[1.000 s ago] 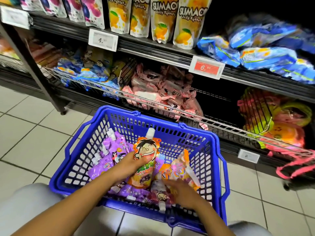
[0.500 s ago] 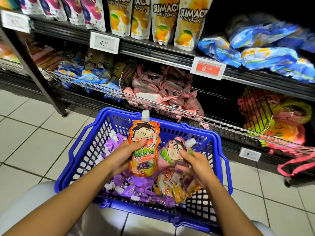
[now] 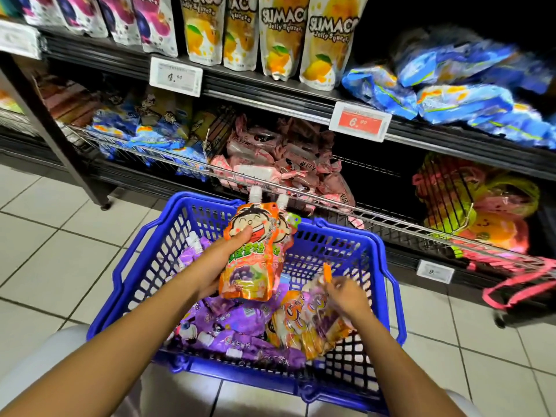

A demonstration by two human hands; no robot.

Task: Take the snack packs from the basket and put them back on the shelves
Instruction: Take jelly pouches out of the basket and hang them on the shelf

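Honestly the blue basket (image 3: 126, 260) looks stable, but the left hand (image 3: 216, 263) grips two orange pouches (image 3: 252, 257) stacked together above it, so the back one could slip while the right hand (image 3: 349, 296) grabs the packs (image 3: 313, 323) underneath.

Floor (image 3: 57, 260): pale square tiles with dark grout lines, running under the shelving. Shelving unit (image 3: 270, 94): dark metal, at least two tiers visible, filling the upper part of the view. Dark slanted upright post (image 3: 51, 127) at the unit's left end, its foot resting on the tiles. Wire rail (image 3: 376, 218) runs along the front edge of the lower tier. White price tag (image 3: 176, 76) on the upper shelf edge; red price tag (image 3: 359, 121) to its right; small white tag (image 3: 434, 271) on the base below the wire rail. Back of the unit is dark; floor is brighter.
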